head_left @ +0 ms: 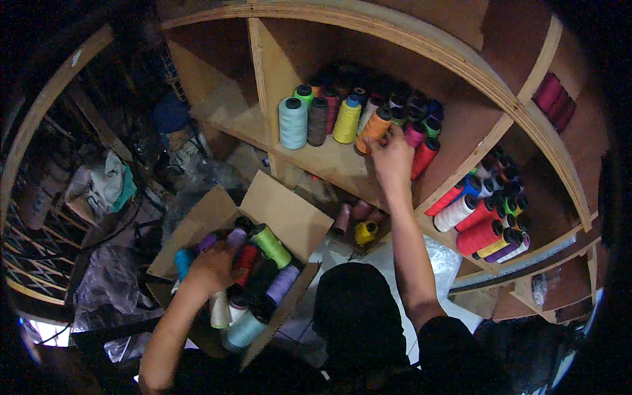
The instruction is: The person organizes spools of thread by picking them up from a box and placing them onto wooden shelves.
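My right hand [394, 161] reaches into a wooden shelf compartment, its fingers closed on an orange thread spool [373, 131]. That spool tilts at the front of a group of upright spools. Beside it are a yellow spool [347, 122], a brown spool [317, 124] and a pale blue spool [293, 125]; a red spool [426, 158] leans to the right of my hand. Down to the left, my left hand [212, 268] is inside an open cardboard box [280, 204], fingers curled at a lilac spool [236, 238]. Green, red and purple spools lie around it, and my fingertips are partly hidden.
Another compartment at right holds stacked spools [479, 236], with maroon ones [554, 102] higher up. A wooden divider [263, 85] and the curved shelf edge [421, 29] frame the opening. Beneath the shelf sit a few spools [365, 232]. Clear plastic wrap [108, 283] lies at left.
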Tool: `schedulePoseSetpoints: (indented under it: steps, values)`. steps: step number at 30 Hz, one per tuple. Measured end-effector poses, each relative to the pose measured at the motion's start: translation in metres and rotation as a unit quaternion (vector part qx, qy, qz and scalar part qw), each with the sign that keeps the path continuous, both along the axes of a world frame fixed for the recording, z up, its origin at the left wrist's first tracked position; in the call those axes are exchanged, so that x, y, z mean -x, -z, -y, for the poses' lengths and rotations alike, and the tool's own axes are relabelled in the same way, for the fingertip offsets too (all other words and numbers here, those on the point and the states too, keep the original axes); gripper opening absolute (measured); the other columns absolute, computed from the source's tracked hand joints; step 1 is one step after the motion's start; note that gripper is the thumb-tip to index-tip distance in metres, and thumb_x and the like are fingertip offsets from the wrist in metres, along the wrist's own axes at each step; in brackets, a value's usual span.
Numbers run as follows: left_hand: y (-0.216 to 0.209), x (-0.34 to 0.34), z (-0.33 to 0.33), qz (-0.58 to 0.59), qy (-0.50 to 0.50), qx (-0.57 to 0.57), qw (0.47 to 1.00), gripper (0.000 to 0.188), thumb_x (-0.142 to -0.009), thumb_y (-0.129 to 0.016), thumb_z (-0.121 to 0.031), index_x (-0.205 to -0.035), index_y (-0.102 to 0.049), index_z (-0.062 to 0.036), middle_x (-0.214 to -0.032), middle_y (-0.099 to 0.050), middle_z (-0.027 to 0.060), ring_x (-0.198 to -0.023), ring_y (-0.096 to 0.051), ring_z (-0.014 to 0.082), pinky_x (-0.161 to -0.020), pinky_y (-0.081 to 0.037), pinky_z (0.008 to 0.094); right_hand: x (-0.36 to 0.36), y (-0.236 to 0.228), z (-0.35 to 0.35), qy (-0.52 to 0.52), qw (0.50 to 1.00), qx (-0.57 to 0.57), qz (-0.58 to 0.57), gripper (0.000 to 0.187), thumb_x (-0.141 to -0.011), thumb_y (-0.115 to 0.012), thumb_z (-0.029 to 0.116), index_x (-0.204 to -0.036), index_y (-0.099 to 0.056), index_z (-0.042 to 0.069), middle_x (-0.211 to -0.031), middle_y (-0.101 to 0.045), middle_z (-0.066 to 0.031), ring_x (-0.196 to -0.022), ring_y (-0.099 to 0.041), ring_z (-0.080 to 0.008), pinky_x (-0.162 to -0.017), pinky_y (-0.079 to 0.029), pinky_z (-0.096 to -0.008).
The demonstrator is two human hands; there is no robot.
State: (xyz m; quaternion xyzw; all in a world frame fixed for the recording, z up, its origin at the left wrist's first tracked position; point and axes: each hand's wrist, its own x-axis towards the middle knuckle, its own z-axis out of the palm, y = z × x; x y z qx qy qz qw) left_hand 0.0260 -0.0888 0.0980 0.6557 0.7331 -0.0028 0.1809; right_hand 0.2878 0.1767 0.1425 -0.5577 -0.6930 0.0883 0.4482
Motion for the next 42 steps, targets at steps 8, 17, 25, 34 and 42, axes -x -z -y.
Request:
schedulePoseSetpoints:
  steps: [8,17,25,34,42]
  values:
    - [0.0,0.005,0.003,-0.022,-0.019,0.058,0.998,0.059,-0.08,-0.058,-0.037,-0.124,-0.041,-0.0015,-0.115,-0.051,0.0252,-0.106,-0.05,0.04,-0.092,-0.04,0.0443,0.019,0.034,-0.02,0.044,0.999,0.021,-0.013,0.043,-0.071,-0.072,0.018,-0.103,-0.054,-0.005,-0.084,-0.065,-0.0199,-0.078,-0.064,-0.0325,-0.068,-0.051,-0.0362]
    - [0.036,-0.001,-0.014,-0.115,-0.09,0.095,0.985,0.043,-0.084,-0.05,-0.03,-0.117,-0.049,-0.0024,-0.106,-0.058,0.0222,-0.095,-0.059,0.036,-0.084,-0.046,0.0442,0.002,0.025,0.021,-0.014,0.998,-0.012,-0.064,0.039,-0.072,-0.074,0.024,-0.098,-0.058,-0.001,-0.084,-0.067,-0.0155,-0.075,-0.067,-0.0191,-0.068,-0.052,-0.0312]
    - [0.0,-0.004,-0.028,-0.094,-0.154,0.037,0.983,0.046,-0.069,-0.067,-0.039,-0.098,-0.064,-0.0036,-0.089,-0.064,0.0207,-0.087,-0.063,0.0343,-0.075,-0.051,0.0419,0.021,0.014,0.063,-0.317,0.937,0.14,-0.046,0.032,-0.076,-0.069,0.017,-0.102,-0.057,0.003,-0.083,-0.067,-0.0125,-0.074,-0.066,-0.017,-0.064,-0.051,-0.0287]
    - [-0.036,0.003,-0.014,0.545,-0.278,-0.174,0.772,0.054,-0.07,-0.071,-0.015,-0.115,-0.051,0.0087,-0.091,-0.062,0.0079,-0.081,-0.059,0.0162,-0.069,-0.048,0.0282,0.076,0.016,0.094,-0.569,0.702,0.409,-0.126,0.046,-0.082,-0.066,0.022,-0.116,-0.046,-0.001,-0.098,-0.061,-0.0131,-0.086,-0.062,-0.0176,-0.069,-0.054,-0.0315]
    - [-0.049,-0.022,-0.023,0.654,-0.218,-0.17,0.704,0.05,-0.076,-0.069,-0.017,-0.117,-0.05,0.0038,-0.098,-0.061,0.0083,-0.089,-0.057,0.0138,-0.08,-0.044,0.0249,0.087,0.008,0.112,-0.523,0.65,0.461,-0.302,0.045,-0.078,-0.069,0.029,-0.108,-0.051,0.0,-0.097,-0.061,-0.0106,-0.086,-0.062,-0.0194,-0.07,-0.055,-0.0331]
